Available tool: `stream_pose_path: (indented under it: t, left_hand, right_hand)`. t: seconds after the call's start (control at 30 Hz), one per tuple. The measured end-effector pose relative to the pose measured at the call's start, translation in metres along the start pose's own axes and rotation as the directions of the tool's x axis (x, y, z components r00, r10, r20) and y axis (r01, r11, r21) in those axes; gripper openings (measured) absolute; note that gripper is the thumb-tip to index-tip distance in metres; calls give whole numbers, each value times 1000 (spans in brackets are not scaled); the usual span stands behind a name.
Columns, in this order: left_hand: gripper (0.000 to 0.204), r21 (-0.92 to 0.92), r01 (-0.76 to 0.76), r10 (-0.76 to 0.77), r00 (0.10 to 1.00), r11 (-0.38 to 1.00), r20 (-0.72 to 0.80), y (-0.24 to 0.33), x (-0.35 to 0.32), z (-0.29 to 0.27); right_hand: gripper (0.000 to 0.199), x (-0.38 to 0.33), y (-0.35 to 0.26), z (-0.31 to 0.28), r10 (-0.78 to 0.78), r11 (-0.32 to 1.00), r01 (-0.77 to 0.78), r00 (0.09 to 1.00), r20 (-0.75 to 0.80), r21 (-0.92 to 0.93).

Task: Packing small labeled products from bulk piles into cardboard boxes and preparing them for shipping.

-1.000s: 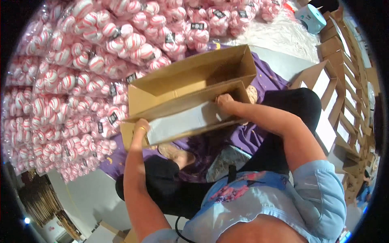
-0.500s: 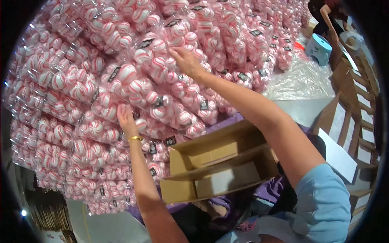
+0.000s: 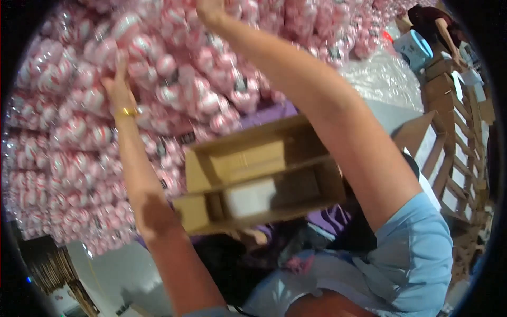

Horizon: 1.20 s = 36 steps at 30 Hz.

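A tall heap of clear plastic bags (image 3: 79, 132), full of red-and-white striped balls, fills the left and the top of the view. My left hand (image 3: 122, 90), with a gold band at the wrist, lies against the bags, thumb apart from the outstretched fingers. At the upper edge my right hand (image 3: 211, 9) reaches to the far bags; its fingers are cut off by the frame and blurred. Between my forearms sits an open cardboard box (image 3: 203, 214), with two long bays side by side. A white patch shows in the nearer bay.
To the right stand several open cardboard boxes (image 3: 441, 87) in a row. Clear plastic sheeting (image 3: 385, 79) lies by a light blue bin (image 3: 413, 50). Another person (image 3: 435, 24) works at the far right. Stacked flat cardboard (image 3: 50, 272) stands at lower left.
Both hands have moved up and left over the bags, the right one to the frame's edge. The whole view has shifted, so the box now appears farther up and left.
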State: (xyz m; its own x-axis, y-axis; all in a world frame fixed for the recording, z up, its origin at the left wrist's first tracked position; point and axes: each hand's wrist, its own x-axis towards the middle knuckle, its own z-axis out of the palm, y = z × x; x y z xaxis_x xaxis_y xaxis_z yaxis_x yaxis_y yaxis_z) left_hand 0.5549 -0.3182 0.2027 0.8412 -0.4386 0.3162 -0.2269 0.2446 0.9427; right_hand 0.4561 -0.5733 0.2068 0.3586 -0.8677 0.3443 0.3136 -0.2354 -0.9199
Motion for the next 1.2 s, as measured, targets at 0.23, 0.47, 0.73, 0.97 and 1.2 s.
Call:
stream_pose_path:
  t: [0.23,0.47,0.73,0.97,1.2]
  left_hand:
    - [49,-23,-155,154,988,988,-10,22,-30,-31]
    - [34,-32,46,-46,999,998,3,24,-48,-69]
    - [37,-20,-11,11,1000,1000,5,89,-123,-38]
    - [17,218,75,-94,993,973,77,98,-346,-113]
    - [28,162,312,-330,939,936,97,36,-437,-181]
  right_hand:
    - [69,-67,-89,39,256,721,-401,912,-320,-565]
    - [69,-117,-43,22,-122,990,129,986,-116,57]
    - [73,-138,-86,-50,51,977,-62,997,58,203]
    - [49,-293,-145,-188,-22,938,206,838,544,-278]
    - [58,-386,-100,-211,135,973,-12,839,527,-231]
